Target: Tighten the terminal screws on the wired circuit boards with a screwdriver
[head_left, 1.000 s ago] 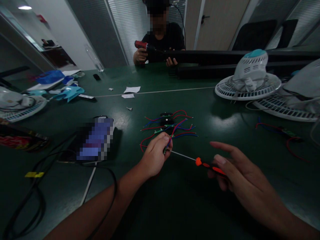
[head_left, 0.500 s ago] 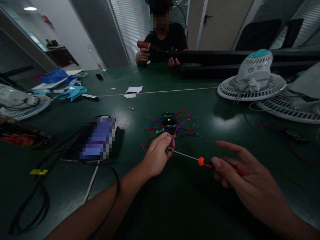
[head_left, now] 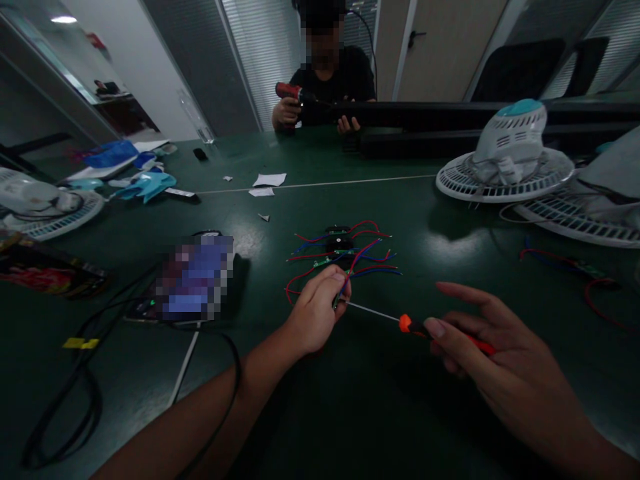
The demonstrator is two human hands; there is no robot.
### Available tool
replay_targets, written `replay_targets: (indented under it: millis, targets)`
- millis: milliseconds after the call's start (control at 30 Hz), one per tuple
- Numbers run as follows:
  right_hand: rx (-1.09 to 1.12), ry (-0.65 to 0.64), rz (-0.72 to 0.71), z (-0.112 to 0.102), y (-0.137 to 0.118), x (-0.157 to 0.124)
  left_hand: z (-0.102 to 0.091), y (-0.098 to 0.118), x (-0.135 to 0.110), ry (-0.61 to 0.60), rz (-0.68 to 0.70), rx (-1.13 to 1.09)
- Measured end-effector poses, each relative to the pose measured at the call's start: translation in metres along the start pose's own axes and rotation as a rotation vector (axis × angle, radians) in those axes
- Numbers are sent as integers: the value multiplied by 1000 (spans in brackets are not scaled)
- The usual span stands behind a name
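Observation:
My left hand (head_left: pixel 320 307) is closed on a small green circuit board (head_left: pixel 336 301) with red and blue wires, most of it hidden by the fingers. In my right hand (head_left: pixel 493 350) is a screwdriver (head_left: pixel 413 325) with an orange and black handle, held between thumb and fingers while the index finger sticks out. Its thin shaft reaches left to the board, and the tip meets it at my left fingertips. Just beyond my left hand, several similar wired modules (head_left: pixel 339 244) lie in a row, their red and blue leads spread to both sides.
A phone (head_left: pixel 197 277) and black cable (head_left: pixel 90 380) are at left. White fan heads (head_left: pixel 505 175) rest at right, near another wired board (head_left: pixel 590 268). Paper scraps (head_left: pixel 270 180) lie farther back. Across the green table (head_left: pixel 390 407), a person holds a red power drill (head_left: pixel 289 92) against a long black bar (head_left: pixel 425 115).
Both hands keep the same grip, with the screwdriver tip still at the board. The whole view has shifted very slightly; nothing was picked up or let go.

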State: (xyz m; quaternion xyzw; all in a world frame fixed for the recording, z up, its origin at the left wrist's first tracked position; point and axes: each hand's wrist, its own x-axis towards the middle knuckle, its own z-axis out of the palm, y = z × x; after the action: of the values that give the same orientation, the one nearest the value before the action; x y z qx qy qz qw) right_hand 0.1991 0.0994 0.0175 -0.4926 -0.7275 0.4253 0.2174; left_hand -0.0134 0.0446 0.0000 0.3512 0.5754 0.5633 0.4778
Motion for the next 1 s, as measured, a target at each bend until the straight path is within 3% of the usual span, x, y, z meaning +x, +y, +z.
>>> replay_targets:
  millis: [400,1000]
  targets:
    - [56,-45,139,3,2,2,-2,-4,2,-42,37,18]
    - [-3,-36,74,4,6,4,-2,-4,2,-26,54,31]
